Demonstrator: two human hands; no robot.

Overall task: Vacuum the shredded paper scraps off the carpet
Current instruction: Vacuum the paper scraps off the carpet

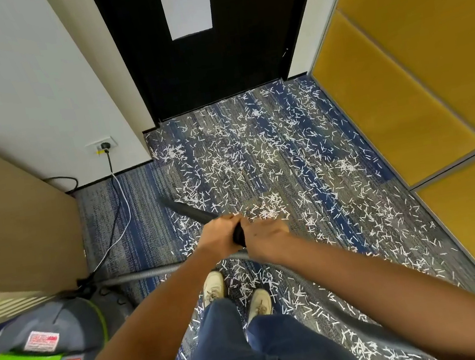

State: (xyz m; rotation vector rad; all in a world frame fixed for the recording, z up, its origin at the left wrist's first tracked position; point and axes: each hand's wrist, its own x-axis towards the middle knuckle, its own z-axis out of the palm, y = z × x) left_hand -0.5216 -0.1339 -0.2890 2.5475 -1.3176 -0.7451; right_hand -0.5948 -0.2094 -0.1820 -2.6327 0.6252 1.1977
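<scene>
While both hands hold the black nozzle (190,210) low over the carpet (132,226), the job looks barely begun. The left hand (218,235) grips the tube from the left, fingers curled round it. The right hand (265,237) wraps it just behind, and the two touch. The nozzle tip points forward and left, at the left edge of the mess.

White scraps (256,152) cover most of the carpet in view. They lie thick from the door (207,70) back to the shoes (213,285), reach right to the yellow wall (400,78), and run on under the right arm toward the bottom edge. Dense clumps sit just ahead of the hands and beside the feet.

Only the strip on the left, where the cord (119,222) runs down from the socket (103,145), shows almost no scraps. Whether it has been cleaned or simply never caught any, I cannot tell.

The vacuum (39,348) stands at lower left, and its grey hose (151,273) crosses the carpet to the hands. My reading is that nearly all of the floor is left: the doorway, the middle, the wall edge and the patch underfoot.
</scene>
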